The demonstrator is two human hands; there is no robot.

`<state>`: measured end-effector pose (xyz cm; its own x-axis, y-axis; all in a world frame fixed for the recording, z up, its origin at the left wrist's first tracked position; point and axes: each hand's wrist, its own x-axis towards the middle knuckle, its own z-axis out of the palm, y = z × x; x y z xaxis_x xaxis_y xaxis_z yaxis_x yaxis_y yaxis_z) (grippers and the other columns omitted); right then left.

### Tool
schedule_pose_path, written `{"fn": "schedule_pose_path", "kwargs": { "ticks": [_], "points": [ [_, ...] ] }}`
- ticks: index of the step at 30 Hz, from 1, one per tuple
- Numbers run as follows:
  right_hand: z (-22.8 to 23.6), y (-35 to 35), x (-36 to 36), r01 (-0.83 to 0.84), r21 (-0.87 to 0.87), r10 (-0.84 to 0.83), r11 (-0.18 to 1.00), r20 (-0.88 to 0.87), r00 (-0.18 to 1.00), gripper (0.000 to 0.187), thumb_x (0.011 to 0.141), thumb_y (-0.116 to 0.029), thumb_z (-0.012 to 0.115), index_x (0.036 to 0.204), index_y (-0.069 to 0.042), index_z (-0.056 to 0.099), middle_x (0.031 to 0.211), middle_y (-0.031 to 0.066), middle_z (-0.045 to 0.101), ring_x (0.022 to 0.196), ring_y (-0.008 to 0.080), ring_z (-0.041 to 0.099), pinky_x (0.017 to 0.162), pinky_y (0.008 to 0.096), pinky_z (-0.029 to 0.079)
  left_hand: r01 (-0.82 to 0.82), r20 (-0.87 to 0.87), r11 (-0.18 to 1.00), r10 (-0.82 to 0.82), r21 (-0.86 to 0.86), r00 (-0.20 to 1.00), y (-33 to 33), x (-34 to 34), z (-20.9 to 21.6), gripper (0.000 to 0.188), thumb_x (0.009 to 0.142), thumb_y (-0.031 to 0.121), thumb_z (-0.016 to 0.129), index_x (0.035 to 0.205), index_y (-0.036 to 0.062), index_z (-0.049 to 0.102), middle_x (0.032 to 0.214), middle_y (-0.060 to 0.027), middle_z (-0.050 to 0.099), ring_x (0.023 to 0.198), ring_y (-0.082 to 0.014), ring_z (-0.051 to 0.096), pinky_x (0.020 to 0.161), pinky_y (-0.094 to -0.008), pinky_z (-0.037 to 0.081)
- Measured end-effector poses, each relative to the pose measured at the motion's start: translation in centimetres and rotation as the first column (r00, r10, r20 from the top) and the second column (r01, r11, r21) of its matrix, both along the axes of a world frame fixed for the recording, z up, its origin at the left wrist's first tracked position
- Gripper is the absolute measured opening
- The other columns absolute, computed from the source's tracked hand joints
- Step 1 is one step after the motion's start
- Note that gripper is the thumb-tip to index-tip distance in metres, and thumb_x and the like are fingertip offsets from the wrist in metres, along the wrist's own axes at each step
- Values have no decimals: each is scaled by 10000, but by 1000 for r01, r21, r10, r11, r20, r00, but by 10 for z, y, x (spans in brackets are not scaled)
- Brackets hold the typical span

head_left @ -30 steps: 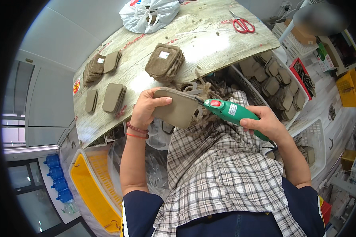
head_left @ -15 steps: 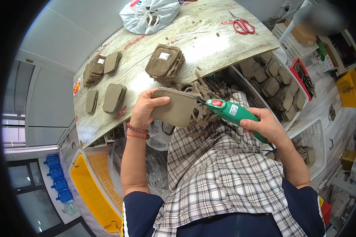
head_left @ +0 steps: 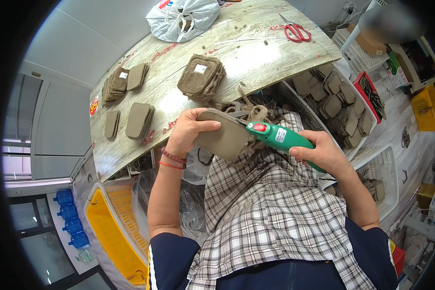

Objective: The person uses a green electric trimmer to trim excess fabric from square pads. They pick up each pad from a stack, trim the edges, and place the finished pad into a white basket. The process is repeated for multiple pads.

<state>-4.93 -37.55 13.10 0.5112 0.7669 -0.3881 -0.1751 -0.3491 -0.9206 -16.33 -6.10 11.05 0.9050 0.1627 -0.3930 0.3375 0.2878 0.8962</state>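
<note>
Beside the desk (head_left: 246, 50), the left grip (head_left: 187, 131) pinches a pad (head_left: 222, 137) by its left side, presumably leaving the right free for the green tool (head_left: 279, 136) clasped in the right grip (head_left: 321, 151); whether they touch is unclear.

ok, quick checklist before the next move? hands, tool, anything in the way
1. Left hand gripping brown pad: ok.
2. Right hand wrapped around green power tool: ok.
3. Left thumb apart from the tool: ok.
4. Other left fingertips, behind the pad: cannot tell, hidden.
5. Tool's front clear of fuzzy scraps: not ok, they bunch beside it.
6. Tool switched off: cannot tell.
</note>
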Motion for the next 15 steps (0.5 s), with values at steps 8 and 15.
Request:
{"fn": "schedule_pose_path", "kwargs": {
  "ticks": [8, 15],
  "points": [
    [-2, 7, -1, 4, 20, -5, 1000, 8, 1000, 334, 823, -293, 737, 955, 6, 670, 701, 13, 600, 578, 61, 530, 529, 226, 439, 121, -87, 991, -115, 65, 989, -12, 11, 5, 220, 747, -39, 720, 960, -28, 669, 865, -81, 701, 717, -128, 658, 690, -263, 538],
    [4, 22, 2, -4, 39, 5, 999, -25, 1000, 342, 824, -310, 736, 943, 3, 667, 712, 17, 611, 620, 74, 559, 539, 231, 452, 258, -143, 962, -245, 84, 959, -21, 19, 18, 223, 726, -26, 743, 939, -26, 675, 863, -64, 702, 749, -125, 656, 721, -262, 526]
  ]
}}
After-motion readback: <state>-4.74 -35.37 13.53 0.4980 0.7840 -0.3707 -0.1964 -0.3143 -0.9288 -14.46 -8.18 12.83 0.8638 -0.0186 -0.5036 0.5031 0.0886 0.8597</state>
